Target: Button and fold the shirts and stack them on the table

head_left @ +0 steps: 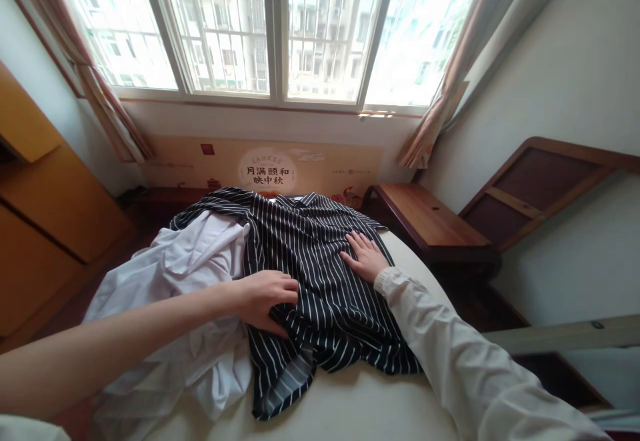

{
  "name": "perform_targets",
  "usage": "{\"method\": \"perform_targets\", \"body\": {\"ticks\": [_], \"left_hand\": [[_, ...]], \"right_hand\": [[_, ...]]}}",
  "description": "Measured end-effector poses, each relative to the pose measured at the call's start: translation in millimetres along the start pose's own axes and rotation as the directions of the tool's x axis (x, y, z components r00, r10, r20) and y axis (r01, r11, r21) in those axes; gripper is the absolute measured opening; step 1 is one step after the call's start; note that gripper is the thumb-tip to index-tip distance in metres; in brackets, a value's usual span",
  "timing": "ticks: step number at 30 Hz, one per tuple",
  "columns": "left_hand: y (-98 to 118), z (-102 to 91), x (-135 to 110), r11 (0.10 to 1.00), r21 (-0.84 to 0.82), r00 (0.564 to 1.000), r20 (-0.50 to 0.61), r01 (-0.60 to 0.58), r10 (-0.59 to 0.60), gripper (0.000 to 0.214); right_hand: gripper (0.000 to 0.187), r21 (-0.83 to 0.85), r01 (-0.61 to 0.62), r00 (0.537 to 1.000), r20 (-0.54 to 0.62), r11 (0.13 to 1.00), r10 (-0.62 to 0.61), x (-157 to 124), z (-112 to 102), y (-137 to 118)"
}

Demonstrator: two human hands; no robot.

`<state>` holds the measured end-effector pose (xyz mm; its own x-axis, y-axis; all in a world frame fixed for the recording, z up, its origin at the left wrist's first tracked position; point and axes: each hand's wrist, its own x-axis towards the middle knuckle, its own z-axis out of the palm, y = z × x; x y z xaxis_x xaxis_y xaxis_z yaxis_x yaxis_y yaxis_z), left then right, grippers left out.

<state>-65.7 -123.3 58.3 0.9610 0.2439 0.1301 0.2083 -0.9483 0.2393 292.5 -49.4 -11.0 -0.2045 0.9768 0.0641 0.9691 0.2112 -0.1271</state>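
Black-and-white striped shirt (320,254) lies spread on the cream surface (360,404), collar toward the far edge, hem toward the near one. Laid out, not folded; body partly flat, creases and a turned-up hem corner remain. Person's right hand (367,258) rests palm-down, fingers spread, by the shirt's right side. Left hand (267,298) curls at the opposite side; cannot tell whether it pinches fabric. White cloth (200,254) heaped, unfolded, along the left edge.

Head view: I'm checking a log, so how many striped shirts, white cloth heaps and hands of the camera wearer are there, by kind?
Striped shirt: 1
White cloth heap: 1
Hands: 2 (left hand, right hand)
Total: 4
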Motion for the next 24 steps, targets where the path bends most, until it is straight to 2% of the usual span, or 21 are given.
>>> {"method": "perform_targets", "body": {"ticks": [2,5,8,10,14,17,19,20,22,24], "left_hand": [[3,5.6,-1,0.998,-0.068,1.000,0.006,0.001,-0.001,0.023],[-2,-3.5,-9,0.960,-0.264,0.995,0.061,0.087,-0.074,0.012],[-8,-19.7,-24,0.850,-0.479,0.971,0.197,0.218,-0.138,0.016],[-9,-28.2,-32,0.765,-0.565,0.938,0.315,0.308,-0.145,0.023],[4,-36.3,-34,0.641,-0.646,0.875,0.477,0.414,-0.084,0.032],[21,-39.6,-19,0.560,-0.700,0.837,0.547,0.443,0.020,0.037],[31,-41.7,-5,0.505,-0.715,0.794,0.602,0.484,0.091,0.039],[33,-42.5,2,0.484,-0.718,0.787,0.610,0.499,0.092,0.039],[31,-43.2,15,0.497,-0.717,0.829,0.559,0.489,-0.009,0.042],[22,-42.0,24,0.613,-0.665,0.898,0.392,0.428,-0.201,0.046]], "right_hand": [[0.081,-0.004,-0.008,1.000,-0.004,1.000,0.008,3,0,0],[0.080,-0.008,-0.017,1.000,0.001,1.000,0.017,4,-1,1],[0.084,-0.011,0.003,1.000,0.022,1.000,-0.002,-2,-3,0],[0.090,-0.018,0.031,0.999,0.034,0.999,-0.031,-13,-4,-1],[0.097,-0.036,0.100,0.995,0.032,0.994,-0.099,-44,-4,-5],[0.095,-0.032,0.137,0.990,0.035,0.990,-0.136,-65,-7,-7],[0.092,-0.005,0.167,0.986,0.030,0.986,-0.167,-69,-15,-4],[0.088,0.028,0.187,0.982,0.021,0.982,-0.188,-67,-20,-1],[0.071,0.130,0.216,0.976,-0.022,0.968,-0.215,-55,-33,10],[0.056,0.240,0.176,0.983,-0.099,0.955,-0.157,-34,-45,29]]}}
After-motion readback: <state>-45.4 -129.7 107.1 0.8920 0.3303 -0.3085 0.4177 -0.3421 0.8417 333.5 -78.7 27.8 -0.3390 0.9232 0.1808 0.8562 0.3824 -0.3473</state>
